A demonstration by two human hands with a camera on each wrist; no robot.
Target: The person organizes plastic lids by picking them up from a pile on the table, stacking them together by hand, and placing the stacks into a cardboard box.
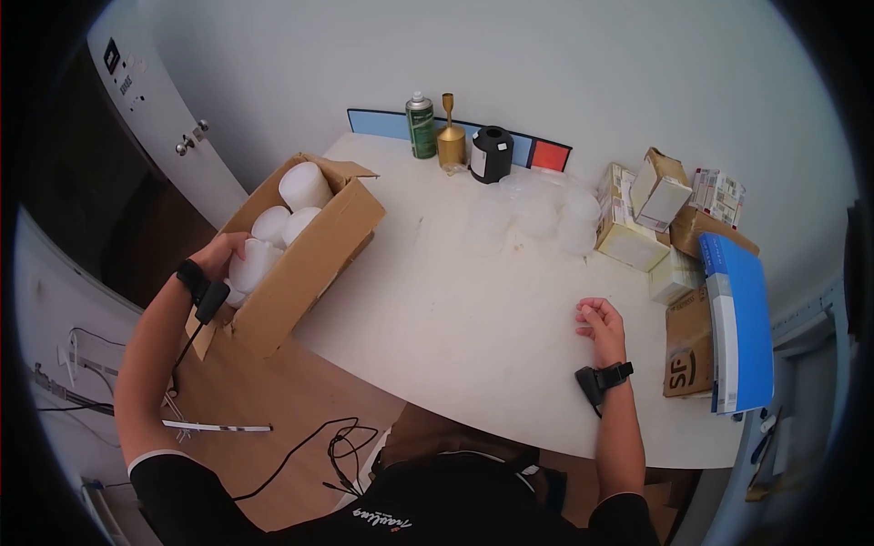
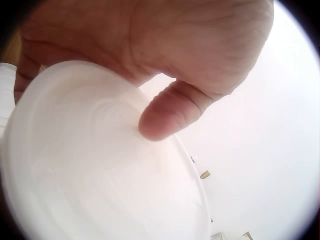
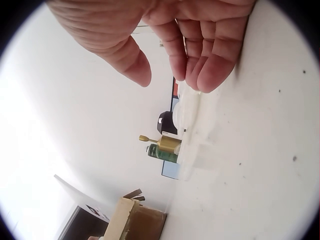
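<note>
In the head view, my left hand (image 1: 220, 255) reaches over the near end of an open cardboard box (image 1: 314, 264) and grips a white round tub (image 1: 256, 267). Seen from the left wrist, the thumb presses on the broad round face of that tub (image 2: 100, 170), and the other fingers are partly hidden behind it. More white tubs (image 1: 304, 187) lie inside the box. My right hand (image 1: 603, 329) rests at the right side of the white table (image 1: 437, 309), fingers loosely bent and holding nothing.
Several clear plastic containers (image 1: 537, 214) stand at the table's back. Behind them are a green spray can (image 1: 421, 127), a gold bottle-shaped object (image 1: 451, 146) and a black canister (image 1: 492, 155). Small cartons (image 1: 633, 223) and a blue folder (image 1: 742, 323) line the right edge.
</note>
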